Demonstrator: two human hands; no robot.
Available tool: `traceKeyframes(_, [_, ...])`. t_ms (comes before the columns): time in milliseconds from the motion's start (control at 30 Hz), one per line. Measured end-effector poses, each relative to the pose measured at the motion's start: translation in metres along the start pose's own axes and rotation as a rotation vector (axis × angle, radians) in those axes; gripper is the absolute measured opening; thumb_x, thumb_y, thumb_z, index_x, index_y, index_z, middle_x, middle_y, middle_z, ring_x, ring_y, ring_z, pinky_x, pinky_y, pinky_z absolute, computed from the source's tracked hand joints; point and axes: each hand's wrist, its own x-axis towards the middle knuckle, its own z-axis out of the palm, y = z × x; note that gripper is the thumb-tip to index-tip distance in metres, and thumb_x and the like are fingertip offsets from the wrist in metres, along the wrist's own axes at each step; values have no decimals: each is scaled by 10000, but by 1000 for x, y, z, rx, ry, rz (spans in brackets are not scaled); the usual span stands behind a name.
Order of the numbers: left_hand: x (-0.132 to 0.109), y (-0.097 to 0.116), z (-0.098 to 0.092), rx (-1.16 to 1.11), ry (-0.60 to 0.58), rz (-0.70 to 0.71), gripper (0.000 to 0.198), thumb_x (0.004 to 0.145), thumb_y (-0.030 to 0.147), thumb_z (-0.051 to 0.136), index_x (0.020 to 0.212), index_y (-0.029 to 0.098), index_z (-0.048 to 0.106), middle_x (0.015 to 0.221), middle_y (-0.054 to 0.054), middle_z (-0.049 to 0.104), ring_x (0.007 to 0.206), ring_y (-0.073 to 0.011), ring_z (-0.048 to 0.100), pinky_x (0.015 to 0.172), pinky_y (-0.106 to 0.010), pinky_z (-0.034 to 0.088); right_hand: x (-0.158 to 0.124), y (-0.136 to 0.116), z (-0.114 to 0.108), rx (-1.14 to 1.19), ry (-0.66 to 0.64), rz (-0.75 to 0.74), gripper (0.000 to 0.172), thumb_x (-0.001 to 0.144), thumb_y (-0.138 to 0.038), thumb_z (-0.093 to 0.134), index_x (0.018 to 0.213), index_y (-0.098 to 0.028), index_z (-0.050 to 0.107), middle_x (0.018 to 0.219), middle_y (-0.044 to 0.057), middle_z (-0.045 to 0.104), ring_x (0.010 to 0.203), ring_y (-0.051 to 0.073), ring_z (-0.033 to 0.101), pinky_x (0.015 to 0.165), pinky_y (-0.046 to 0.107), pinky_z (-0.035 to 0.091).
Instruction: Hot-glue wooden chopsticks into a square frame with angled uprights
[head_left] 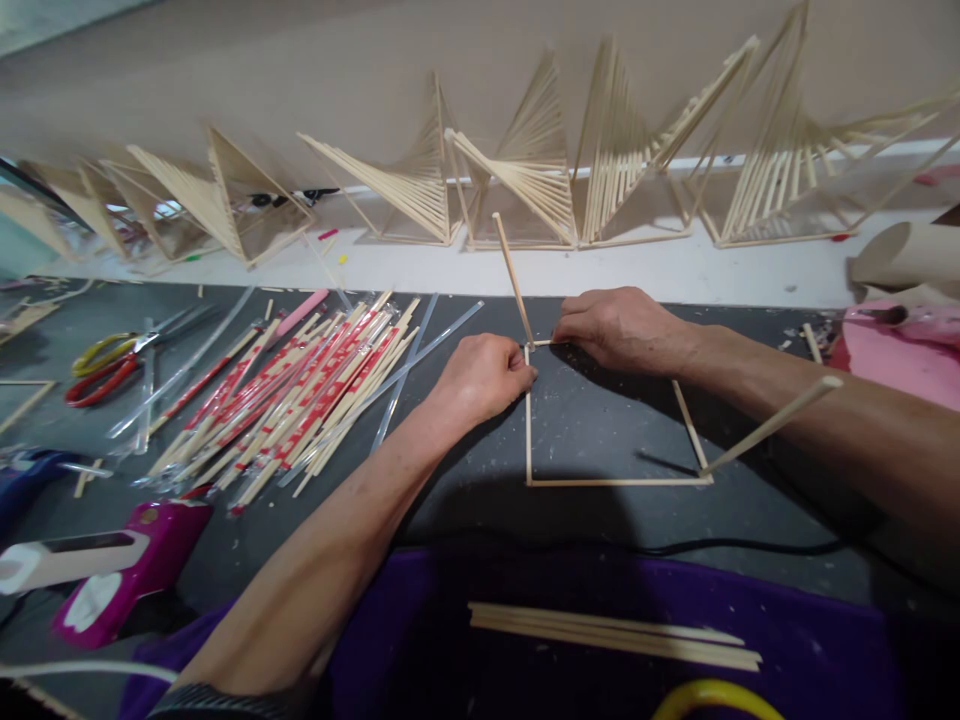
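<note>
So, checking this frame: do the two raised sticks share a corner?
No: one stick stands at the frame's far-left corner, the other at its near-right.

- Inside the square frame (619,483), you can pass over open grey tabletop (589,425).
- An upright stick (512,275) blocks you between your left hand (484,380) and right hand (615,325).
- A slanted stick (772,427) guards your near-right corner.
- Leftward, the wrapped stick bundle (300,390) bars your low path.

Wooden frame (619,483) lies flat; two sticks (513,282) rise.
</note>
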Motion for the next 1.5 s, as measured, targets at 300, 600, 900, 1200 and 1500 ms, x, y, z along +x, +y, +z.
traceKeyframes(300, [-1, 3, -3, 18, -36, -10, 227, 735, 286, 594, 536, 183, 553, 510, -4, 512, 518, -129, 430, 565, -294, 277, -1, 0, 1, 3, 17, 2, 260, 877, -162, 436, 935, -214, 684, 947, 44, 664, 871, 165, 580, 657, 260, 371])
traceKeyframes(600, [0, -3, -8, -30, -83, -29, 272, 753, 394, 582, 582, 184, 608, 554, 0, 572, 560, -127, 483, 577, -274, 305, -5, 3, 4, 41, 76, 23, 261, 893, -213, 455, 1005, -239, 689, 975, 39, 672, 884, 166, 596, 656, 250, 392])
traceKeyframes(900, [9, -14, -14, -47, 28, -34, 219, 764, 355, 591, 858, 206, 722, 744, -28, 686, 676, -171, 591, 658, -300, 412, -40, 35, -12, 27, 248, 243, 259, 864, -222, 490, 993, -218, 714, 944, 40, 686, 841, 174, 622, 648, 267, 417])
traceKeyframes(1200, [16, -21, -2, -86, 84, 39, 272, 770, 234, 541, 972, 222, 723, 963, -33, 704, 829, -185, 631, 794, -318, 471, -67, 36, -12, -24, 158, 334, 261, 889, -273, 466, 966, -239, 713, 943, 23, 689, 851, 177, 630, 649, 279, 421])
traceKeyframes(1500, [17, -23, -2, -117, 79, 81, 243, 748, 212, 538, 887, 227, 737, 918, -20, 701, 780, -168, 623, 752, -309, 461, -78, 42, -6, -23, 112, 403, 275, 891, -269, 455, 977, -247, 715, 969, 16, 691, 854, 183, 634, 662, 280, 429])
